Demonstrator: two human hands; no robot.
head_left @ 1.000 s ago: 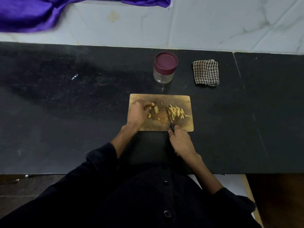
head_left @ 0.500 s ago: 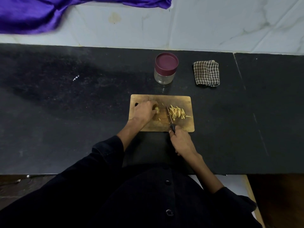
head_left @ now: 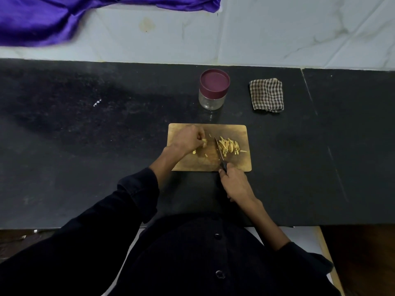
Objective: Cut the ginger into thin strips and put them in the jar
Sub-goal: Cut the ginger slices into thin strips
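A: What are the hands doing?

B: The left hand (head_left: 188, 139) is curled over the far-left part of the cutting board (head_left: 241, 165), its fingertips pinching a small piece of ginger (head_left: 204, 142). The right hand (head_left: 235, 183) is wrapped round the dark handle of a knife (head_left: 220, 151) at the near edge of the board.

A: Where does the blade lie?

B: It points away from the right hand, running between the pinched piece and a heap of ginger strips (head_left: 229, 145), which sits just right of the blade.

A: Any loose bits?

B: A couple of small ones (head_left: 194, 152) lie on the board near the left hand.

A: And the jar?

B: The jar (head_left: 213, 91) stands on the black counter (head_left: 85, 146) beyond the board, past both hands, with its maroon lid on. It looks empty through the clear glass.

A: Anything else?

B: A folded checked cloth (head_left: 267, 94) lies beyond and to the right of the right hand, beside the jar but apart from it. A purple fabric (head_left: 42, 18) hangs against the wall, far beyond the left hand.
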